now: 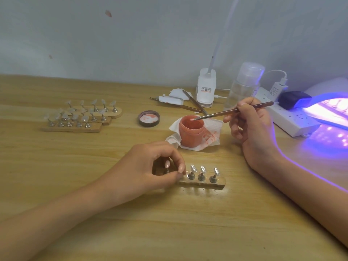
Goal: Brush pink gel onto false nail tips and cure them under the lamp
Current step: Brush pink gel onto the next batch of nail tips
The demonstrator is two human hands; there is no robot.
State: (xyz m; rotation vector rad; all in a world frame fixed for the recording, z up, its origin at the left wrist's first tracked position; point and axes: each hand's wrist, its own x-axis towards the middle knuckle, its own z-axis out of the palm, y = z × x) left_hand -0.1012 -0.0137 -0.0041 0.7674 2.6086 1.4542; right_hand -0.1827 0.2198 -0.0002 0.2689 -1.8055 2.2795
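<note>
Dips brush (235, 110), gripped in right hand (252, 127), into jar (191, 131); pinches stand (167, 170) with left hand (150, 166); leaves tips (202, 169) beside it seemingly uncoated.

Your left hand (156, 166) grips and covers the left end of the near wooden holder (211, 183); the stands beneath are mostly unseen. Curing lamp (327, 108) cut off by the right edge. Brush (244, 109) tip at the jar (191, 132) mouth: contact with gel too small to tell. Far nail tips (84, 114) blurred, count unsure.
</note>
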